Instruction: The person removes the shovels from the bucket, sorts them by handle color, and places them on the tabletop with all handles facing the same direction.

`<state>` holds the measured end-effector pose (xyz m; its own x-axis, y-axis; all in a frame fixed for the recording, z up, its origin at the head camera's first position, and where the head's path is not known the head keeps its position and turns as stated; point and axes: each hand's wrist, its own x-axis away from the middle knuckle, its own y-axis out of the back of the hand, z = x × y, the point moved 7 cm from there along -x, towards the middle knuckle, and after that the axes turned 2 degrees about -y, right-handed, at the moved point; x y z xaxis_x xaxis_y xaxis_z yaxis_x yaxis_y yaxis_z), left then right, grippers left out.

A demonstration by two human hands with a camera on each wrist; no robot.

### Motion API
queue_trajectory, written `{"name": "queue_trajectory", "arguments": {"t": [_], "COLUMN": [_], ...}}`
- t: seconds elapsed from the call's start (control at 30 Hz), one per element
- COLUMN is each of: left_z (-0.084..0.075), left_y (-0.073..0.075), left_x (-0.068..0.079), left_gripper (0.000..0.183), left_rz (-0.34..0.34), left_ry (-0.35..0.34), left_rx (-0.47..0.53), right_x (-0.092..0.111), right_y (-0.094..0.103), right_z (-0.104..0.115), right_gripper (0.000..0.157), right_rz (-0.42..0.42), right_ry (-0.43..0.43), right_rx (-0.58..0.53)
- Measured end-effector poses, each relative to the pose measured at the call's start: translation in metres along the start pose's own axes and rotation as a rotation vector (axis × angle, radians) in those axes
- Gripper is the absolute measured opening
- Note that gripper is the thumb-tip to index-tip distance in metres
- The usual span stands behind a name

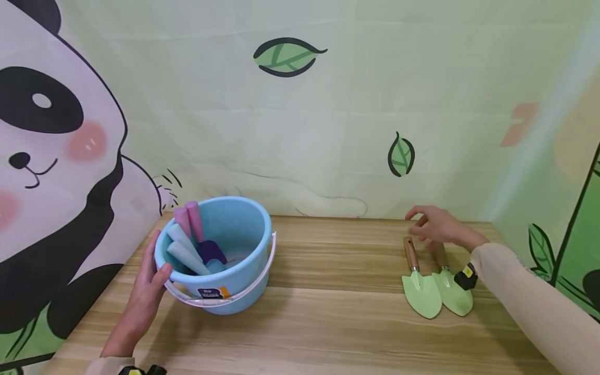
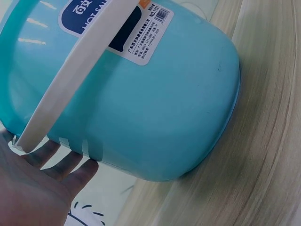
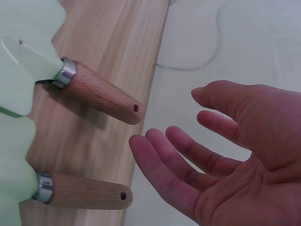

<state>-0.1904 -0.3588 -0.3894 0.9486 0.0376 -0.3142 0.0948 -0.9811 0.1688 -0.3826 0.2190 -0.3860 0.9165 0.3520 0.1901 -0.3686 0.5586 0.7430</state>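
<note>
Left hand rests, fingers spread, against the side of the blue bucket, which stands on the table; well right of the bucket, the right hand, fingers and thumb apart, hovers near two green trowels.

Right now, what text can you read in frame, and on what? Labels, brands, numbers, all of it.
All on the label of the blue bucket, left wrist view:
"百文"
"HOT SAL", cut off by the bucket's handle
"NO.102", any last digit unclear
Fine print and barcode digits: too small to read reliably.
Black wrist devices: yellow patch, any marking too small.
Green trowels: no text visible.
</note>
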Motion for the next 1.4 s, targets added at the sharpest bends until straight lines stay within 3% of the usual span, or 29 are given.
{"name": "queue_trajectory", "arguments": {"t": [0.77, 1.4], "left_z": [0.002, 0.001], "left_y": [-0.001, 0.0], "left_x": [0.001, -0.001], "left_gripper": [0.065, 0.066], "left_rz": [-0.003, -0.002], "left_ry": [0.02, 0.025], "left_rx": [-0.055, -0.055], "right_x": [0.0, 0.0], "right_y": [0.011, 0.027], "right_z": [0.047, 0.124], "right_gripper": [0.043, 0.046], "right_rz": [0.033, 0.045], "right_ry": [0.071, 0.235], "right_rx": [0.124, 0.259]}}
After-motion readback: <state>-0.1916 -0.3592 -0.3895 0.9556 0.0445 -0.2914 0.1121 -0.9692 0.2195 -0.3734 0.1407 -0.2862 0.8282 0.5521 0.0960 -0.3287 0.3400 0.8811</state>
